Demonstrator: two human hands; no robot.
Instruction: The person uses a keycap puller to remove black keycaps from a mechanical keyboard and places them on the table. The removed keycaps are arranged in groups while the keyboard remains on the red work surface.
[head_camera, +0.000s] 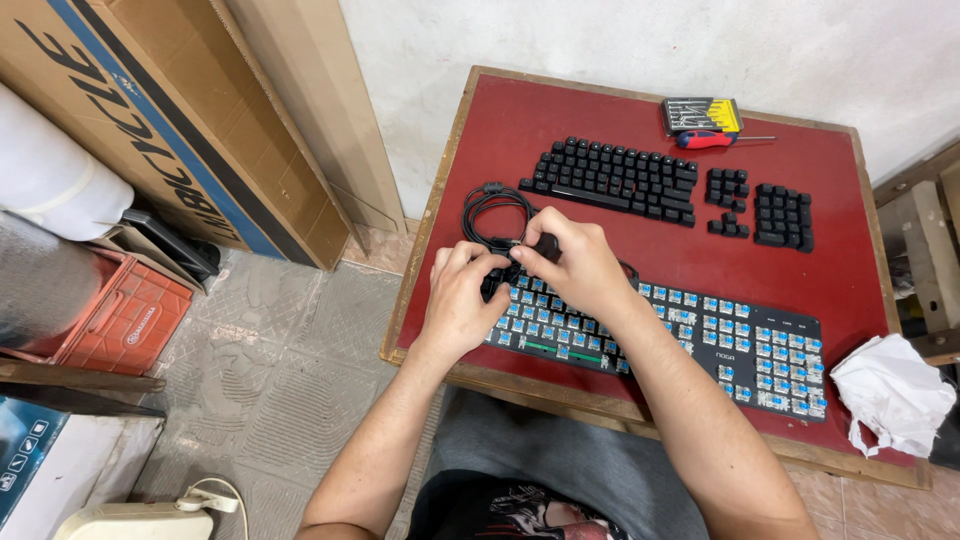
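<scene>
1. The keyboard (690, 335), stripped of caps, lies on the red tabletop (600, 110), its long axis running from 10 o'clock down to 4 o'clock
2. Both hands meet at its 10 o'clock end, touching each other
3. The left hand (462, 300) is curled on that corner; what its fingers pinch is hidden
4. The right hand (578, 262) is closed over a small dark thing, and lies further along the board
5. The cable (492, 212) coils just at 12 o'clock of the hands
6. The keycaps (615, 178) lie in rows at 1 o'clock, well apart
</scene>
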